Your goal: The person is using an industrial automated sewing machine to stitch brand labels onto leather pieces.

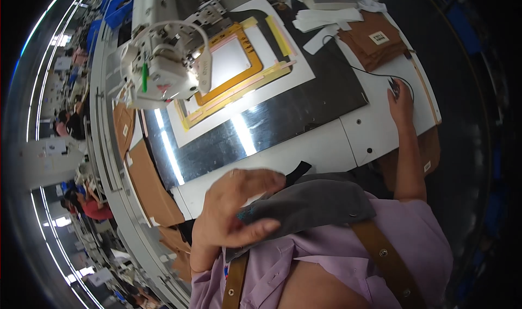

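My left hand (236, 214) is raised close to my chest and pinches a piece of grey cloth (315, 206) between thumb and fingers. The cloth hangs across my lilac shirt and brown straps. My right hand (401, 101) reaches out to the right side of the white table (326, 148). Its fingers rest on a small black device (393, 84) with a thin black cable (359, 70) running off to the left.
A white sewing machine head (163, 64) stands over a yellow and orange template frame (239, 70) on a dark shiny plate (293, 116). Stacked brown fabric (375, 42) and white pieces (326, 20) lie at the back right. Brown cut pieces (155, 186) are piled at left. Other people work far left.
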Motion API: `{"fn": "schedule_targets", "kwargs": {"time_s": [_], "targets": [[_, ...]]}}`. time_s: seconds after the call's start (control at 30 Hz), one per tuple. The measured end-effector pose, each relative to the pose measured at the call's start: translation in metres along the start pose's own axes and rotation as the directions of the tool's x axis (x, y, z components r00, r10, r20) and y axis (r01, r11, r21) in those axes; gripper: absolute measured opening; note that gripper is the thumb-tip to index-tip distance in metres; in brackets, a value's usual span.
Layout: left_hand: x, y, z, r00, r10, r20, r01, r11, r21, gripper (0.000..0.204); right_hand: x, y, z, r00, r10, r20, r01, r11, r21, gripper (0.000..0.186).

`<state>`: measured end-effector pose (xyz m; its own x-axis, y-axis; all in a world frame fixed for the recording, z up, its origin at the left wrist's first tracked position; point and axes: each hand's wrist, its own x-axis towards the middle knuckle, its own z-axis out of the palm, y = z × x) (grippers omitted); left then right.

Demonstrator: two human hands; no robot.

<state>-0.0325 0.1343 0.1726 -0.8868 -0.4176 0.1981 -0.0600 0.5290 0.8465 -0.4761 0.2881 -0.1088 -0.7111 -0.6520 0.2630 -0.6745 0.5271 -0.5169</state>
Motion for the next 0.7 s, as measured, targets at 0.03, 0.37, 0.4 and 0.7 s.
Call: {"fn": "schedule_targets", "kwargs": {"time_s": [0.03,0.37,0.4,0.7], "targets": [[-0.004,-0.026,-0.004,0.992,-0.112,-0.055,0.111,0.994,-0.024,0.043,-0.001,0.002,0.001,1.0,0.017,0.026,-0.018,0.999,0.027,0.04],[-0.154,-0.192,0.02,0.523,-0.679,-0.515,0.658,0.706,-0.262,0.023,0.003,-0.056,0.021,0.991,-0.05,0.12,0.059,0.996,-0.069,0.044],[-0.164,-0.198,0.019,0.511,-0.679,-0.527,0.653,0.705,-0.275,0.023,0.002,-0.055,0.024,0.99,-0.071,0.124,0.08,0.994,-0.068,0.044],[-0.211,-0.225,-0.01,0.442,-0.396,-0.805,0.631,0.775,-0.035,0.034,-0.011,-0.146,0.046,0.886,-0.446,0.127,0.456,0.888,-0.062,0.039]]}}
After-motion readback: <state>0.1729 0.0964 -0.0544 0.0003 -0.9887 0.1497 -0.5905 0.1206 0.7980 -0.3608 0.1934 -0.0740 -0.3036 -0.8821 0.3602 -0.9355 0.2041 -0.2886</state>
